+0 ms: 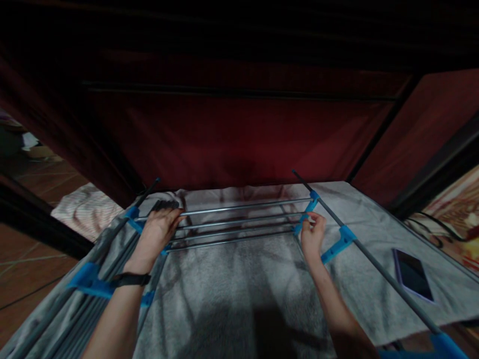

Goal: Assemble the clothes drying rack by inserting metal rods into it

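A grey metal rack frame with blue plastic connectors lies on a grey cloth. Several thin metal rods run across it between the left and right poles. My left hand, with a dark band on its wrist, is closed over the left end of the top rods; its fingertips rest on a rod. My right hand pinches the right end of the second rod beside a blue connector. Whether that rod end sits in the connector is hidden by my fingers. Another blue connector is just right of my right hand.
A bundle of loose grey rods lies at the left near a blue bracket. A phone rests on the cloth at right. Dark red panels stand behind, with tiled floor at left.
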Demonstrator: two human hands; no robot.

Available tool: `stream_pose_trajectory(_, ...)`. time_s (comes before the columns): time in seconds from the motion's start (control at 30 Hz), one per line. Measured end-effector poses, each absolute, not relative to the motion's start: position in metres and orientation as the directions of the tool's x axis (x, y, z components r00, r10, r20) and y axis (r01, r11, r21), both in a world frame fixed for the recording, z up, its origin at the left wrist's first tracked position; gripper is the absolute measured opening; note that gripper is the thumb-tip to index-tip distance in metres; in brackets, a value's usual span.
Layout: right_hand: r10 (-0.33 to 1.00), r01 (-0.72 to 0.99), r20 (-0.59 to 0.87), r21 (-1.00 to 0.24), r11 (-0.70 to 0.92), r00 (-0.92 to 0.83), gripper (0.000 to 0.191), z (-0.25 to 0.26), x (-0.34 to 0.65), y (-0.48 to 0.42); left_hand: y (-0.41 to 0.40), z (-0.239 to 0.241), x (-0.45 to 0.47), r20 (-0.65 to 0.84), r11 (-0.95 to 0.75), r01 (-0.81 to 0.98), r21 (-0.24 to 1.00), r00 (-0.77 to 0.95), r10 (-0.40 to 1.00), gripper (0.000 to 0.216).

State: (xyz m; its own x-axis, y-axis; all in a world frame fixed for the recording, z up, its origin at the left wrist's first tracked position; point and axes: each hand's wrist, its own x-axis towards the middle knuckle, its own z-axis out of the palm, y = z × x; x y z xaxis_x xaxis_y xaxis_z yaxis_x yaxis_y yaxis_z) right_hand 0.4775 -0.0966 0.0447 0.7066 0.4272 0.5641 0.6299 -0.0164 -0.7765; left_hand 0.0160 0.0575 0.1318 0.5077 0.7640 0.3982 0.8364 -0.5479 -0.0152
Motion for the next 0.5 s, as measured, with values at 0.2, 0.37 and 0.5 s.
stream_pose_trajectory(0.2, 0.456, 0.446, 0.43, -0.892, 0.08, 0.779, 0.071, 0.046, 0.515, -0.079, 0.058, 0.132, 0.017, 0.399, -0.54, 0.841, -0.021, 0.503, 0.767, 0.039)
stream_pose_trajectory(0.37, 0.488, 0.407, 0.441, -0.895, 0.182, 0.753, 0.064, 0.053, 0.516, -0.062, 0.057, 0.13, 0.018, 0.408, -0.541, 0.841, -0.027, 0.503, 0.762, 0.039)
stream_pose_trajectory(0.5, 0.458, 0.414, 0.425, -0.901, 0.13, 0.781, 0.055, 0.051, 0.515, -0.058, 0.058, 0.128, 0.016, 0.415, -0.548, 0.836, -0.014, 0.504, 0.758, 0.04)
